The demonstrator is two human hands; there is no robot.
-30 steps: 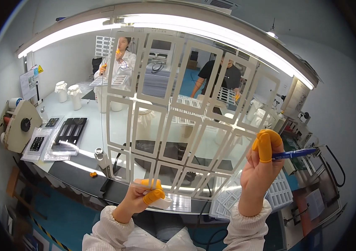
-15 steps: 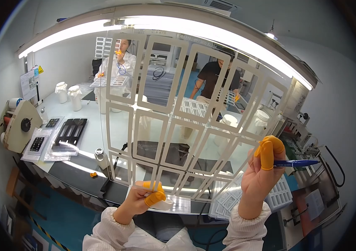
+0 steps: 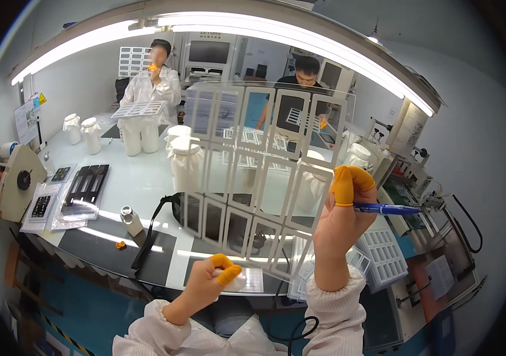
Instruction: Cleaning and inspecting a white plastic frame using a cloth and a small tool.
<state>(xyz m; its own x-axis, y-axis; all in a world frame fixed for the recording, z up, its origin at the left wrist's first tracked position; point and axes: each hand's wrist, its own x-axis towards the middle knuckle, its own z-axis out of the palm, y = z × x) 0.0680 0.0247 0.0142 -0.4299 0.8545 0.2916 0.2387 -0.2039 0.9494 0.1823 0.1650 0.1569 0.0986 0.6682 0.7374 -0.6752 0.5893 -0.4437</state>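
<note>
Right hand: raised, thumb and forefinger pinching the right edge of a clear sheet printed with pale rectangular frames. The sheet is held up, tilted, above the near side of the table; the jars and the table behind show through it. A blue pen lies across the same hand, gripped by the fingers, its tip pointing right.

Left hand: lower, just below the sheet's bottom edge and seemingly apart from it. Thumb and forefinger are bent together, pinching a crumpled white wipe. Orange finger covers on both hands.

Table, left side: a black panel with slots, a small bottle standing near the front edge, loose orange finger covers just beside it. A black strap runs between bottle and sheet. White cloth-topped jars stand farther back.

Right of the right forearm: a stack of white framed trays.

Across the table: one person in a white coat, another in a dark shirt.
</note>
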